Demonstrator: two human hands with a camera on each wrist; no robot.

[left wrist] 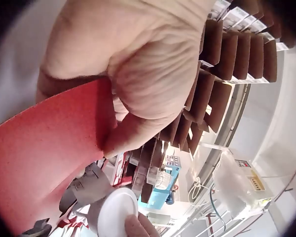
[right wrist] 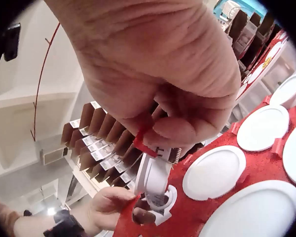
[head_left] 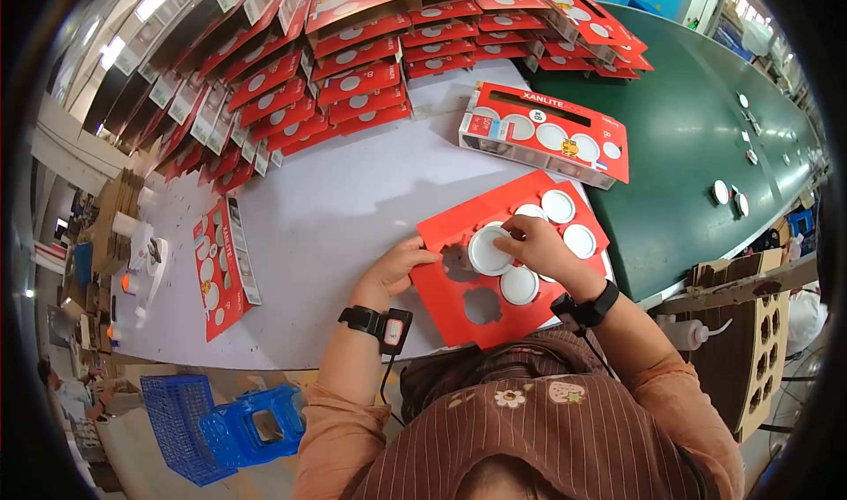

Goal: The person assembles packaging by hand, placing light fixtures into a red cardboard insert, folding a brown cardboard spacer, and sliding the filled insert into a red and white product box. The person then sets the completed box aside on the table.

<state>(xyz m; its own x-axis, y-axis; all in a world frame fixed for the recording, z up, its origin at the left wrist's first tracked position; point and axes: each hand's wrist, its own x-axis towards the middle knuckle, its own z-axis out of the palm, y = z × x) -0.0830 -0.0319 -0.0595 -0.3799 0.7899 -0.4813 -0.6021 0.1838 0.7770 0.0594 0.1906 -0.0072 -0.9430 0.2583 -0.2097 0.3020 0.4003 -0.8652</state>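
Observation:
A red cardboard insert with round cutouts lies at the near edge of the white table, tilted in the head view. My left hand grips its left edge, thumb on top and fingers beneath, as the left wrist view shows. Between thumb and fingers my right hand pinches a white round downlight, held tilted at a cutout on the insert's left side. Several white downlights sit in the other holes. Nearer the body, one cutout shows dark. In the right wrist view, metal spring clips show beside the held downlight.
A red printed box lies beyond the insert, and another carton rests at the left. Stacked open boxes line the table's back. At the right runs a green belt bearing small round lamps. Blue crates stand below.

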